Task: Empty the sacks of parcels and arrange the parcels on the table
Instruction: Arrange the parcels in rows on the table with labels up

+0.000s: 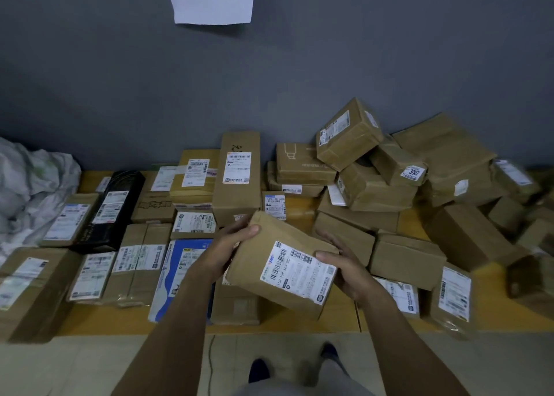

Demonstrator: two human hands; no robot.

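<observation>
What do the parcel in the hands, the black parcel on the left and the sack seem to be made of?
The held parcel looks like matt brown cardboard: flat faces, creased edges, with a white paper label. The black parcel seems wrapped in glossy plastic, as it shows light streaks. The sack looks like thin pale plastic, perhaps woven, given its soft crumpled folds.

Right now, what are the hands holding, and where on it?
A brown parcel, label up: left hand grips its upper left edge, right hand its right edge.
</observation>
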